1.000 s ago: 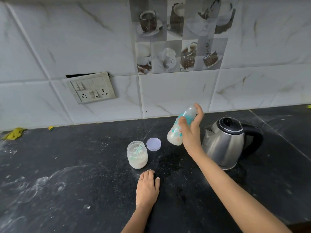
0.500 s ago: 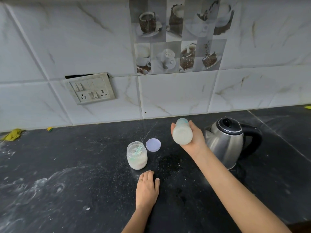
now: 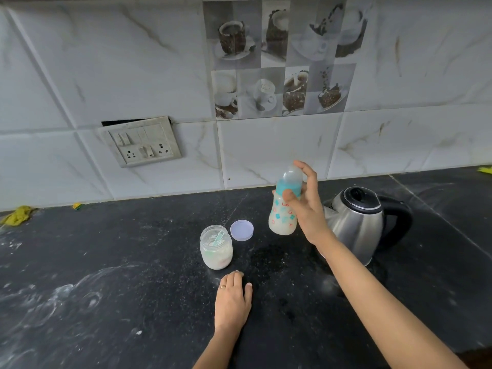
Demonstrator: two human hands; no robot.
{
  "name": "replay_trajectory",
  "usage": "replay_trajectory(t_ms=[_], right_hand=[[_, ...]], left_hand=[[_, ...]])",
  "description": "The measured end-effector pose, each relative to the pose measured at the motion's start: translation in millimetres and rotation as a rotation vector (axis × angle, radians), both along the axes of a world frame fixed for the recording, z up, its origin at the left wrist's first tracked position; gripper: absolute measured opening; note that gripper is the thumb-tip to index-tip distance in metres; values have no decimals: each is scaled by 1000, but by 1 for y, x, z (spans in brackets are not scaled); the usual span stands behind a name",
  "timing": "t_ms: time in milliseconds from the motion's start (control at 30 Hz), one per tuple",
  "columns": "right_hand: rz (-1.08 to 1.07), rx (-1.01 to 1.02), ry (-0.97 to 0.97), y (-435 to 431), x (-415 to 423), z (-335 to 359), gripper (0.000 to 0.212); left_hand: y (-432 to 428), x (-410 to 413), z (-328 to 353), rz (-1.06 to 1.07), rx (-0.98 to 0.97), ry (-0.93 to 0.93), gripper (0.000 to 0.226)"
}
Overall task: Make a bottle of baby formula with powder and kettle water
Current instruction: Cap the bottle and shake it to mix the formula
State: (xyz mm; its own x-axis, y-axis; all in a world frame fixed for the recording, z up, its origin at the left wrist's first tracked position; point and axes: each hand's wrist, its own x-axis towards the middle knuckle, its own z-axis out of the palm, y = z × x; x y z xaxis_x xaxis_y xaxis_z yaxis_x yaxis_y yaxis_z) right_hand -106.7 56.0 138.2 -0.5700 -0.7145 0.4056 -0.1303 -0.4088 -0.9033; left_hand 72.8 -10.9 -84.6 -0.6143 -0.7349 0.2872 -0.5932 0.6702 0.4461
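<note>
**A:** What's where, from the left?

**B:** The open powder jar (image 3: pixel 216 247) has its scoop (image 3: pixel 217 238) inside. Nearer me, the left hand (image 3: pixel 233 299) lies flat on the counter (image 3: pixel 106 262), fingers together, holding nothing. The lid (image 3: pixel 241 230) lies just beside the jar.

**A:** And the bottle?

**B:** The baby bottle (image 3: pixel 285 209) is in the air, nearly upright, cap up, milky below. The right hand (image 3: pixel 308 209) grips it from the right, thumb on the teal collar, fingers (image 3: pixel 306 169) curled behind. The kettle (image 3: pixel 356 222) stands near on the right, and the tiled wall (image 3: pixel 266 150) is behind.

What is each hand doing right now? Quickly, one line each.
Left hand: open, resting on the counter, holding nothing.
Right hand: closed, fingers round the bottle.
</note>
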Motion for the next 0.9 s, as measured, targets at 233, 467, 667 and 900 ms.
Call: replay_trajectory(t_ms=[233,467,667,900], right_hand=[[135,-10,-1194,-6,13,14,34],[112,14,-1297,-6,13,7,31],[31,-16,-442,-9,7,5,37],[-21,-176,-456,-10,4,13,49]], left_hand=[[0,2,0,-18,-64,2,36],[-1,3,-3,-16,-36,-7,23],[0,4,0,-27,-59,21,29],[0,5,0,-28,-59,27,34]])
